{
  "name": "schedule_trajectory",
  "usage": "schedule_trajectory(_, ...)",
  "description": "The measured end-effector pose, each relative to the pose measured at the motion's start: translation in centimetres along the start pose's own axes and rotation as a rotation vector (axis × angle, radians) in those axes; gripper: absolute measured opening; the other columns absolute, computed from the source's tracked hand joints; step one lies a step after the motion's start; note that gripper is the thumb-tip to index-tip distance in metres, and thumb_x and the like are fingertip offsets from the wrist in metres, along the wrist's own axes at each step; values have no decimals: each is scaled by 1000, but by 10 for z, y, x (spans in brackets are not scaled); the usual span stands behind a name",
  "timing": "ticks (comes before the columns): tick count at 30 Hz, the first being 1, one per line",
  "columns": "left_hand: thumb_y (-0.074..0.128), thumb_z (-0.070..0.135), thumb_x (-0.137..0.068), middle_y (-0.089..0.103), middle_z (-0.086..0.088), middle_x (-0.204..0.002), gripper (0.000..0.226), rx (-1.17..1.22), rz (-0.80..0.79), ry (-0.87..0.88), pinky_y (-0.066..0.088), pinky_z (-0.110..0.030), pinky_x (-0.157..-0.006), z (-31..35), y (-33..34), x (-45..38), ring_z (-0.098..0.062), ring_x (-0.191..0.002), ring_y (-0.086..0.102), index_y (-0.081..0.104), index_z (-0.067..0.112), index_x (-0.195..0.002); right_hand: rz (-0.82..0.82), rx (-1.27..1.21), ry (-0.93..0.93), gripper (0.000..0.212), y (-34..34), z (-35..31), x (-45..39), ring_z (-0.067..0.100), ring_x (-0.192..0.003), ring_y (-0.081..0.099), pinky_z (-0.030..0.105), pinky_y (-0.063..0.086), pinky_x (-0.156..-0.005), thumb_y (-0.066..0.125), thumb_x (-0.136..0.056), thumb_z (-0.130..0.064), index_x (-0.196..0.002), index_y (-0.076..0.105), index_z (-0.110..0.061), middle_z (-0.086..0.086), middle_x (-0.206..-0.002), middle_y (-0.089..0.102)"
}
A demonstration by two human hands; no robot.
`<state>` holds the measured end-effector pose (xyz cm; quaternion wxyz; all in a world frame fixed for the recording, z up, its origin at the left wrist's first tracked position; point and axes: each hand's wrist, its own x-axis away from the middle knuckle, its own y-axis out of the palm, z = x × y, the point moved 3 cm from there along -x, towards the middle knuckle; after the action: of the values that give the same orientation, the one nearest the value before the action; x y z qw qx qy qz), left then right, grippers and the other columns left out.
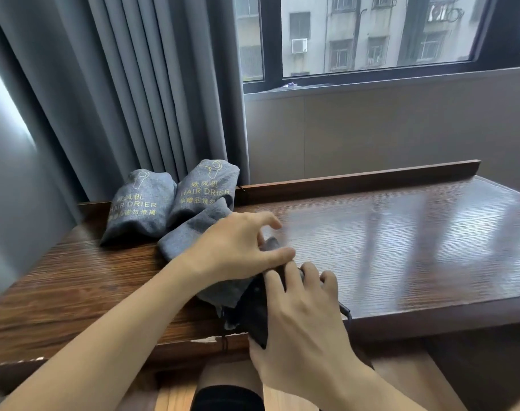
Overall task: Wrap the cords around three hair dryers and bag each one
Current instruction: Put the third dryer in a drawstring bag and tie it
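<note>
A person works the last of three hair dryers into its pouch at a dark wooden desk (401, 232) beneath a window. Two filled grey bags (140, 203) — each printed "HAIR DRIER" — stand side by side against the curtain (119, 84) at the desk's back left corner. The third bag (193, 232) lies flat in front of them, its mouth toward the near edge. The right hand (300, 315) has its grip wrapped around the black hair dryer (254, 310), which sits at the bag's opening, partly inside. The left hand (238, 247) rests on the fabric with fingers spread and relaxed, pinning it down rather than clutching it. Bagging looks nearly done — the next move likely calls for pushing the dryer deeper while the bag is held still, then closing the mouth; the cord's wrap cannot be made out.
</note>
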<state>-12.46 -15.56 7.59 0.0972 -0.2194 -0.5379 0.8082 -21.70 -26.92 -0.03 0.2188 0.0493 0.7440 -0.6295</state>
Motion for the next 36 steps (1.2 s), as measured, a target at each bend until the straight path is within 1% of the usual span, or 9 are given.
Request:
schedule_trajectory(5, 67, 38, -89, 59, 17, -72, 12, -210, -138, 105, 50, -28, -79, 14, 0, -20, -6, -80, 60, 70, 31, -80, 58, -46, 58, 80, 2, 1, -3, 37, -95, 53, 54, 43, -83, 69, -54, -57, -119, 59, -11, 13, -119, 56)
schedule_trajectory(11, 65, 19, -101, 75, 13, -90, 14, 289, -6, 148, 49, -14, -81, 23, 6, -13, 4, -90, 69, 76, 19, -109, 93, -93, 126, 64, 1, 14, -20, 31, -86, 51, 49, 40, -77, 67, -57, -59, -103, 46, -19, 3, -101, 49)
schedule_trajectory(15, 53, -17, -79, 61, 16, -138, 68, 364, -12, 235, 38, -19, -111, -21, -2, 28, -3, -137, 50, 62, 26, -131, 44, -170, 161, 61, 0, 37, -24, 24, -93, 52, 44, 39, -84, 60, -60, -67, -104, 44, -27, -7, -105, 47)
schedule_trajectory(17, 56, -4, -65, 34, 19, -163, 93, 130, -143, 276, 18, -21, -125, -41, 13, 43, -3, -156, 20, 44, 31, -150, 44, -228, 173, 62, -2, 44, -29, 22, -96, 55, 43, 39, -87, 58, -61, -70, -107, 48, -30, -11, -108, 51)
schedule_trajectory(19, 67, 18, -65, 19, 15, -170, 105, -160, -81, 351, 11, -30, -128, -55, 33, 41, -10, -160, 8, 26, 32, -160, 49, -271, 167, 59, -6, 47, -35, 20, -95, 57, 43, 41, -88, 59, -60, -70, -104, 50, -31, -15, -106, 54)
schedule_trajectory(26, 76, 28, -80, 63, -10, -142, 56, -98, 334, 498, 45, -52, -109, -47, 43, 12, -31, -134, 58, 67, 5, -131, -57, -332, 77, 50, -25, 32, -63, 22, -88, 57, 43, 45, -88, 63, -59, -65, -91, 48, -30, -13, -96, 53)
schedule_trajectory(31, 92, 32, -63, 73, -1, -117, 66, 231, 461, 375, 55, -43, -98, -39, 39, 14, -17, -113, 70, 68, 9, -121, -294, -450, 5, 53, -65, 35, -100, 17, -57, 55, 35, 45, -53, 75, -57, -62, -72, 59, -14, -4, -62, 58)
schedule_trajectory(34, 100, 16, -61, 72, 18, -108, 67, 418, 579, 248, 52, -19, -94, -38, 31, 13, 1, -105, 69, 63, 22, -116, -334, -611, -9, 80, -121, 58, -122, 20, -78, 74, 45, 61, -75, 65, -60, -85, -101, 72, -18, 2, -91, 77)
schedule_trajectory(36, 99, 11, -62, 73, 18, -102, 60, 535, 653, 121, 50, -14, -93, -47, 23, 11, 2, -102, 69, 65, 20, -111, -256, -813, -12, 67, -146, 79, -134, 23, -87, 77, 43, 62, -80, 58, -82, -79, -110, 72, -19, 4, -103, 78)
